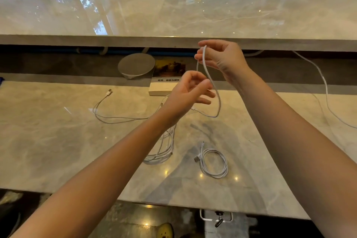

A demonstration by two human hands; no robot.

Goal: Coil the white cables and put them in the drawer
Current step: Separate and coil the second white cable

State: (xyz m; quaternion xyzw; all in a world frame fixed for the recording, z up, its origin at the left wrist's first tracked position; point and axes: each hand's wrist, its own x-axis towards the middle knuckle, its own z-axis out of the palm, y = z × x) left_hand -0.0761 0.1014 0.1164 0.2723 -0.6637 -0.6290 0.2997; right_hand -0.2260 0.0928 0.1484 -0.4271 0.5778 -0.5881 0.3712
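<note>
My right hand (222, 60) is raised above the marble counter (58, 141) and pinches the top of a loop of white cable (217, 98), which hangs down to the counter. My left hand (188, 91) is just below and left of it, fingers curled round the same cable. The cable's loose end with a USB plug (109, 92) trails left across the counter. A coiled white cable (214, 162) lies at the front right. A second bundle of white loops (164, 150) lies partly hidden under my left forearm. No drawer is in view.
A book (166, 81) and a round grey disc (136, 64) stand at the counter's back under a raised marble ledge (173, 17). Another white cord (326, 91) runs down at the right. A metal bracket (216, 217) hangs under the front edge.
</note>
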